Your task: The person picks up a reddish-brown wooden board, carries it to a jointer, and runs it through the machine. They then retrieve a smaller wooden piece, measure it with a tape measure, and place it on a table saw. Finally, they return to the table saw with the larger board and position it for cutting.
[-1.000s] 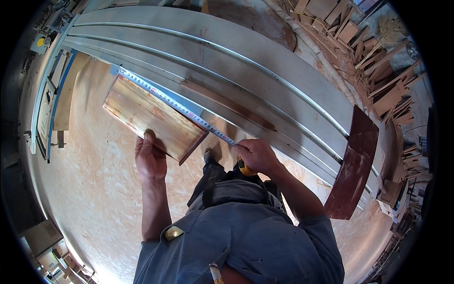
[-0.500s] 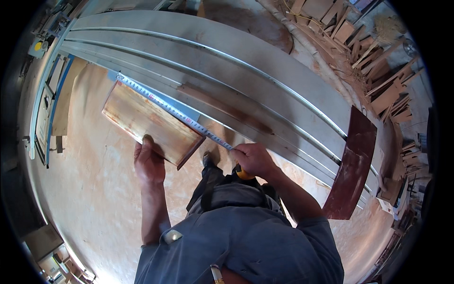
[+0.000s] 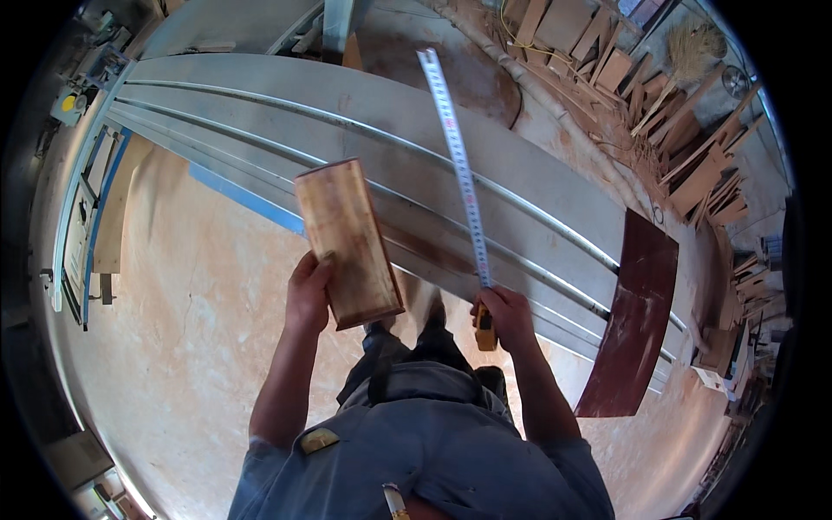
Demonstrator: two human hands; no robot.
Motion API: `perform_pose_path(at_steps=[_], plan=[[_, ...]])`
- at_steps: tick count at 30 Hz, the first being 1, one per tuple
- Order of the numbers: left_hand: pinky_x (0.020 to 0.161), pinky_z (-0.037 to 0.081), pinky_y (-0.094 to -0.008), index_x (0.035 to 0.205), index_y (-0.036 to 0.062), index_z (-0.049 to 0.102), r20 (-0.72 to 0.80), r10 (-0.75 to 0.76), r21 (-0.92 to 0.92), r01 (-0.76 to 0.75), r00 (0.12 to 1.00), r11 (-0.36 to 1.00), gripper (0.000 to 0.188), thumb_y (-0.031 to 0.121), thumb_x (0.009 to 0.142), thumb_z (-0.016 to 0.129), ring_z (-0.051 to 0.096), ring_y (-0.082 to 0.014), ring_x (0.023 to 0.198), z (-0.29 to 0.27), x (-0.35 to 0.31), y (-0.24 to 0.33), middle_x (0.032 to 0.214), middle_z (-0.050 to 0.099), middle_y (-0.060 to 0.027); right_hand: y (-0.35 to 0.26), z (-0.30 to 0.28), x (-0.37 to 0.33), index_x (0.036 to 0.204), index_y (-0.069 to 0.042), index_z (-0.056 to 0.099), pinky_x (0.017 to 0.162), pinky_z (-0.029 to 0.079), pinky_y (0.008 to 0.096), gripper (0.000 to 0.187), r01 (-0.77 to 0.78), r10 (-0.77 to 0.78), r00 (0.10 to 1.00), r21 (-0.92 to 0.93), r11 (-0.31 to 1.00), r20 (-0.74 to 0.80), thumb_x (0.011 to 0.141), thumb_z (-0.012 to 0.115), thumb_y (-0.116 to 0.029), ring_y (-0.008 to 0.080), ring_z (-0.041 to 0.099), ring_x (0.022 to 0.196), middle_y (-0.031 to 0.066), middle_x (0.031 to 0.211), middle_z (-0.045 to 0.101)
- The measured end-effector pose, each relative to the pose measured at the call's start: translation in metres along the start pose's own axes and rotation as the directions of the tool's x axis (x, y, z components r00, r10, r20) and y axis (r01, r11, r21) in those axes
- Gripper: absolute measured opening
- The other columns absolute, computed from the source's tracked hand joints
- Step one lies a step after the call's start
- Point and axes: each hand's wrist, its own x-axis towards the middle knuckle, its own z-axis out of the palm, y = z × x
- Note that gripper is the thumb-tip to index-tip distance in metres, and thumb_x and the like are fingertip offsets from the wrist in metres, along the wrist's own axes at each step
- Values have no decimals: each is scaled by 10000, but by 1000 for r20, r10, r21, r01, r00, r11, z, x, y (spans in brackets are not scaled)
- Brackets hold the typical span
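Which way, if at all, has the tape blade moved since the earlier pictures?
Yes. Against the grey table, the tape blade has swung right, off the edge of the wooden piece; its free end now appears past the table's far edge.

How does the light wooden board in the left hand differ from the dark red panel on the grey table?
Colour: the wooden board is yellowish brown with darker edges; the red panel is deep maroon.
Support: the board is gripped by the left hand, while the panel lies across the grey table untouched.
Size: the panel looks longer in this view than the board.
Shared: both are elongated, roughly rectangular pieces.
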Motion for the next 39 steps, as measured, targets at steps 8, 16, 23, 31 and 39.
perform_pose_path(at_steps=[8,16,23,31,39], plan=[[822,459,-259,1269,-15,558,289,209,583,-345,934,736,377,134,922,553,569,-113,918,78,99,-11,1030,646,-72,13,-49,-28,773,-6,641,588,488,278,247,-105,102,995,237,966,25,910,541,-186,137,610,612,66,693,634],[746,448,-250,1249,26,594,226,46,661,-188,973,726,395,181,887,565,547,-104,809,155,120,-19,931,644,-41,20,-97,-28,767,1,622,598,482,272,240,-33,37,999,312,950,-7,920,518,-152,134,602,623,69,686,624],[768,484,-376,1165,43,631,232,142,765,-271,962,584,377,248,853,577,643,-277,857,188,134,-42,926,684,-151,29,-122,-20,800,1,619,595,479,272,217,-57,72,997,375,925,-28,925,522,-149,135,595,623,74,702,626],[840,502,-419,1203,49,603,299,517,884,-437,802,167,416,260,845,595,622,-355,965,187,120,-37,1053,635,-187,39,-127,-3,833,-5,616,557,477,273,222,-59,85,995,368,928,-55,935,536,-185,137,591,597,71,702,619],[746,503,-404,1083,31,631,230,561,780,-495,795,382,254,144,855,630,619,-321,834,40,27,-50,888,618,-166,11,-70,-7,819,6,608,504,495,292,232,-93,105,994,384,919,-11,927,541,-188,163,588,554,81,679,597]])
